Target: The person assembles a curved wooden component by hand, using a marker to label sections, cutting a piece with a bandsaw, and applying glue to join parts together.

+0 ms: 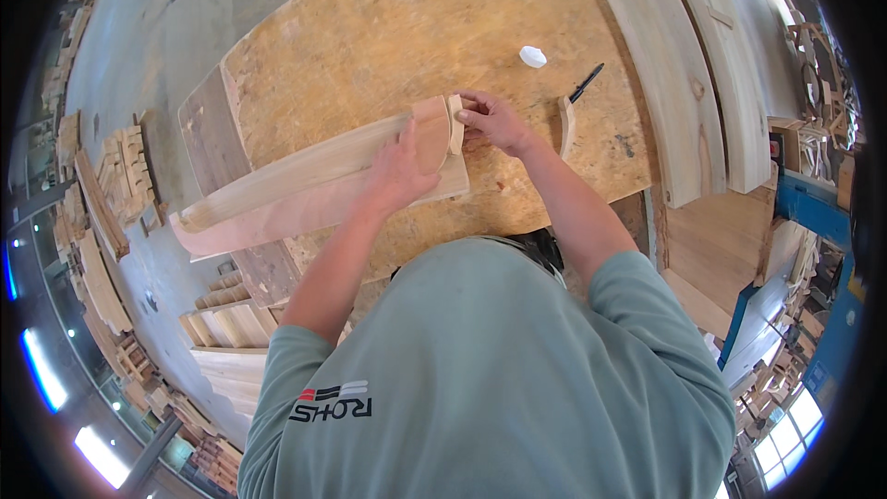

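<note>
One hand (497,122), the right, holds a small curved block (455,125).

i can make out a short row of dark block letters (331,409) on the grey-green short-sleeved shirt (517,379), over on the wearer's left side; a little emblem of striped bars (330,393), red, black and pale grey, sits just beside them.
</note>
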Action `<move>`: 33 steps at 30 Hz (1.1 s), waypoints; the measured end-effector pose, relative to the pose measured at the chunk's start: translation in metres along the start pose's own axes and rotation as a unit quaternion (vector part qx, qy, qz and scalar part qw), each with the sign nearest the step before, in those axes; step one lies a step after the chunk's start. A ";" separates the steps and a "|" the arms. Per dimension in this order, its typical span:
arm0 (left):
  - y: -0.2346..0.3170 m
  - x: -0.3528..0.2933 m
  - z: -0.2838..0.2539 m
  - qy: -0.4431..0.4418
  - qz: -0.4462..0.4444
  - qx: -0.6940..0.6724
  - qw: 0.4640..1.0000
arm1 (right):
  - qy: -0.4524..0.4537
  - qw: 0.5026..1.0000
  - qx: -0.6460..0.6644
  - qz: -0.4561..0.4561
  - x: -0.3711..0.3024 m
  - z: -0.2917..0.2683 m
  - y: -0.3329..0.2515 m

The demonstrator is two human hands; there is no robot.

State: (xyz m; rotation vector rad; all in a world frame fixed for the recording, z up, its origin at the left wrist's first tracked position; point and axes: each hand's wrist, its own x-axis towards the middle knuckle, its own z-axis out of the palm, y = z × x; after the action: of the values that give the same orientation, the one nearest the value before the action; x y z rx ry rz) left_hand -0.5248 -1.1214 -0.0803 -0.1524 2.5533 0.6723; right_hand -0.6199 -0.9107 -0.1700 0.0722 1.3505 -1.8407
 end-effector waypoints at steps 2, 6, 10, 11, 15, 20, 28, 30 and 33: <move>-0.001 -0.002 0.006 0.008 -0.009 0.010 1.000 | -0.004 1.000 -0.001 -0.001 0.001 0.001 0.000; 0.002 -0.006 0.007 0.030 -0.003 0.019 0.999 | -0.029 0.998 -0.053 -0.003 0.012 -0.005 -0.004; 0.014 -0.010 -0.003 0.013 -0.027 0.009 1.000 | -0.044 0.996 -0.078 0.027 0.013 -0.008 -0.011; 0.014 -0.009 -0.001 0.022 -0.024 0.001 0.999 | -0.044 0.996 -0.068 0.023 0.013 -0.008 -0.009; 0.009 -0.010 0.005 0.039 -0.019 0.013 0.999 | -0.048 0.997 -0.053 0.019 0.010 -0.003 -0.004; 0.020 -0.007 -0.003 0.006 -0.039 0.010 0.999 | -0.070 0.996 -0.060 0.013 0.014 -0.009 0.001; 0.015 -0.004 0.004 0.007 -0.034 0.005 0.999 | -0.082 0.993 -0.081 -0.018 0.019 -0.012 0.003; 0.013 -0.003 0.006 0.019 -0.025 0.006 0.999 | -0.079 0.991 -0.103 -0.023 0.024 -0.013 0.006; 0.010 -0.004 0.010 0.033 -0.015 0.003 0.999 | -0.095 0.991 -0.089 -0.029 0.029 -0.018 0.008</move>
State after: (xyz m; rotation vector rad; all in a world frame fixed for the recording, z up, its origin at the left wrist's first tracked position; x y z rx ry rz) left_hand -0.5198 -1.1076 -0.0815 -0.2128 2.6102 0.6588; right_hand -0.6407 -0.9134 -0.1974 -0.2330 1.3872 -1.7182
